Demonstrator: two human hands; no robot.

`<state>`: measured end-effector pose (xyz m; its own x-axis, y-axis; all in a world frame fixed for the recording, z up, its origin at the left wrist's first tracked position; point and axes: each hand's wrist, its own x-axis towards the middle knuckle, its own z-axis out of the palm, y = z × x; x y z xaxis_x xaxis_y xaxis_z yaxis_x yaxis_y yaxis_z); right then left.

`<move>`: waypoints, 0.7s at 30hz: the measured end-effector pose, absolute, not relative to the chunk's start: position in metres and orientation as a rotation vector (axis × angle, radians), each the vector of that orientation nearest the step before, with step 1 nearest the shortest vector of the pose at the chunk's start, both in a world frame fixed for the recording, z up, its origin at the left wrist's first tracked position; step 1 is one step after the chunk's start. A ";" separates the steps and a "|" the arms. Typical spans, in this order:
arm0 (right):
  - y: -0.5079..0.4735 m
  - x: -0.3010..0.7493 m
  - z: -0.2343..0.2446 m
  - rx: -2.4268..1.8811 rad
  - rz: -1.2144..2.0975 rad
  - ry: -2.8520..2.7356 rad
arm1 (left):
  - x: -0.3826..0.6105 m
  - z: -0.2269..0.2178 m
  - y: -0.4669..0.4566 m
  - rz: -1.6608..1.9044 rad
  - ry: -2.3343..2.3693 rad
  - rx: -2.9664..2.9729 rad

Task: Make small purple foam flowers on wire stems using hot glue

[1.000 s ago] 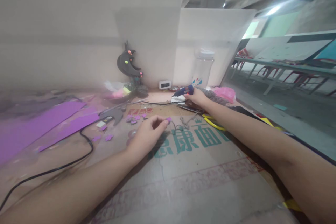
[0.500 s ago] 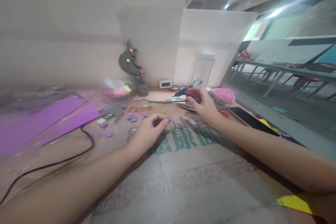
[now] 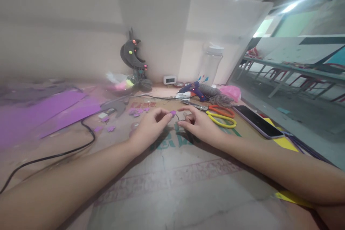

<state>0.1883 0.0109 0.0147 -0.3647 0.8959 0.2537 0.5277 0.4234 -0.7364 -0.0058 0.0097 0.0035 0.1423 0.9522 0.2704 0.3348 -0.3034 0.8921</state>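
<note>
My left hand (image 3: 151, 124) is closed, pinching a small purple flower cutout (image 3: 173, 113) between thumb and fingertips. A short dark cord (image 3: 177, 118) curves just beside the flower, and whether it is attached I cannot tell. Close on the right is my right hand (image 3: 199, 124), index finger and thumb apart with nothing visible between them. Beyond it, a blue glue gun (image 3: 192, 89) rests on a white pad at the back of the table. Scissors with yellow handles (image 3: 222, 120) and a pair with orange handles (image 3: 222, 110) lie beside my right hand.
Loose purple flowers (image 3: 138, 110) and purple sheets (image 3: 61, 111) lie to the left, near a black cable (image 3: 88, 134). Grey yarn (image 3: 211, 91), a clear bottle (image 3: 211, 64) and a small clock (image 3: 169, 79) stand behind. A phone (image 3: 257, 121) lies at right.
My right hand has let go of the glue gun and come back toward my left hand, its fingers now near the flower. My left hand keeps its pinch on the flower.
</note>
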 end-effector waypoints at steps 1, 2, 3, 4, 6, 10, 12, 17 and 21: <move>0.011 0.189 0.015 -1.219 0.740 -2.059 | -0.006 0.004 0.009 1.156 1.234 1.752; 0.011 0.189 0.015 -1.238 0.756 -2.083 | -0.006 0.004 0.009 1.152 1.229 1.758; 0.011 0.189 0.015 -1.248 0.776 -2.095 | -0.006 0.005 0.008 1.149 1.229 1.763; 0.012 0.190 0.014 -1.245 0.796 -2.086 | -0.006 0.006 0.008 1.146 1.231 1.765; 0.013 0.190 0.010 -1.201 0.832 -2.029 | -0.005 0.007 0.008 1.139 1.230 1.765; 0.019 0.194 0.001 -1.030 0.891 -1.844 | -0.004 0.007 0.008 1.114 1.194 1.760; 0.021 0.195 0.001 -0.964 0.855 -1.804 | -0.004 0.007 0.008 1.108 1.189 1.747; 0.019 0.194 0.010 -1.040 0.598 -2.105 | -0.005 0.008 0.007 1.124 1.195 1.739; 0.018 0.194 0.010 -1.072 0.480 -1.999 | -0.005 0.007 0.008 1.149 1.180 1.741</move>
